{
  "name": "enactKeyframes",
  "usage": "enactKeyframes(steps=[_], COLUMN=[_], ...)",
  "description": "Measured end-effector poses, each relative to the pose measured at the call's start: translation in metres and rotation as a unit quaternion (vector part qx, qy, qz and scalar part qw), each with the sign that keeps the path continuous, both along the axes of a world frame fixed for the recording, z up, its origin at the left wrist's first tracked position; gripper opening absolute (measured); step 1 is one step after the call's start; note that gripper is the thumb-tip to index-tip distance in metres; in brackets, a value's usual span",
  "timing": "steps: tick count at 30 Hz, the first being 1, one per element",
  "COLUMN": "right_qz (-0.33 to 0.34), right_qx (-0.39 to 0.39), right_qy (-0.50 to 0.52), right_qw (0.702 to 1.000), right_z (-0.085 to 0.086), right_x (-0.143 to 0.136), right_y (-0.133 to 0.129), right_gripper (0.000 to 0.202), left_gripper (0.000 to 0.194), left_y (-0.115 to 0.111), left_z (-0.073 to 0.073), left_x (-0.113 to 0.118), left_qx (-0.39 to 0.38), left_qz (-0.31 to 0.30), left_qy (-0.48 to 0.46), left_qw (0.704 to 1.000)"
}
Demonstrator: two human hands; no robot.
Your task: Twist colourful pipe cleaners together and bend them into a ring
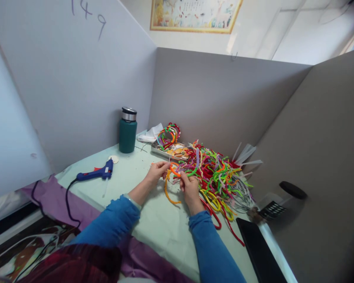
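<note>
Between my two hands is a fuzzy stem (pixel 174 170), orange near my fingers, with green and purple lengths curving up to the right. My left hand (pixel 159 171) pinches its orange part at the left. My right hand (pixel 190 186) is closed on it a little lower and to the right. A loose yellow-orange stem (pixel 166 192) hangs or lies on the table just below my hands. Right behind my right hand spreads a big tangled pile of colourful fuzzy stems (pixel 215 171).
A metal tray (pixel 159 152) holds coiled stem rings (pixel 168 136). A green bottle (pixel 128 131) stands at the back left, a blue glue gun (pixel 97 172) lies at the left with its cord. A black flat object (pixel 261 249) lies at the right. Grey partitions surround the table (pixel 162 224).
</note>
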State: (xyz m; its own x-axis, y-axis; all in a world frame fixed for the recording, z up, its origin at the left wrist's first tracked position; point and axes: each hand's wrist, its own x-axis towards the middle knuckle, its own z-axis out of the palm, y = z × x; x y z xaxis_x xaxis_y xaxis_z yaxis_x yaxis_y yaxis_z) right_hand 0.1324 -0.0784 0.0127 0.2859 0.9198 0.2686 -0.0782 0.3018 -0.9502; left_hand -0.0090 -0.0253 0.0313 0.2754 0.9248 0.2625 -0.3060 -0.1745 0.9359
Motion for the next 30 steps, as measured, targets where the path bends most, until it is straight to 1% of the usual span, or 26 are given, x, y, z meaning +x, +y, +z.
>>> enactKeyframes(steps=[3,5,9,12,14,15,17,20,22,24,26,30], right_qz=[-0.014,-0.045,-0.114,-0.118,-0.117,-0.119,-0.114,-0.063,-0.022,0.006,0.028,0.049], right_qx=[0.004,0.014,0.056,0.090,0.088,0.082,0.066,0.038,0.020,0.005,-0.007,-0.021], right_qy=[-0.029,-0.074,-0.191,-0.249,-0.250,-0.236,-0.181,-0.072,-0.009,0.034,0.060,0.086], right_qw=[0.999,0.996,0.973,0.957,0.957,0.961,0.975,0.995,1.000,0.999,0.998,0.995], right_z=[-0.001,-0.002,-0.005,-0.006,-0.006,-0.005,-0.002,0.002,0.004,0.005,0.004,0.004], right_x=[-0.001,-0.001,-0.004,-0.006,-0.007,-0.007,-0.005,-0.002,0.001,0.003,0.005,0.007], right_y=[0.000,-0.001,-0.003,-0.004,-0.005,-0.005,-0.005,-0.005,-0.005,-0.004,-0.004,-0.003], right_gripper=[0.045,0.044,0.040,0.032,0.032,0.034,0.039,0.044,0.045,0.045,0.045,0.044], left_gripper=[0.035,0.036,0.034,0.032,0.032,0.031,0.033,0.041,0.041,0.041,0.043,0.041], left_y=[0.003,0.006,0.013,0.015,0.013,0.011,0.007,0.002,0.000,0.000,0.000,0.001], left_z=[-0.004,-0.007,-0.015,-0.018,-0.016,-0.014,-0.009,-0.001,0.002,0.002,0.002,0.001], left_x=[0.000,0.001,0.002,0.003,0.002,0.002,0.001,-0.002,-0.004,-0.005,-0.006,-0.006], left_qx=[0.025,0.033,0.021,0.013,0.009,0.003,-0.021,-0.062,-0.063,-0.050,-0.035,0.008], left_qz=[0.031,0.050,0.095,0.139,0.141,0.128,0.072,-0.039,-0.087,-0.106,-0.112,-0.102], left_qy=[0.025,0.039,0.065,0.087,0.084,0.073,0.030,-0.034,-0.046,-0.039,-0.028,0.017], left_qw=[0.999,0.997,0.993,0.986,0.986,0.989,0.997,0.997,0.993,0.992,0.993,0.995])
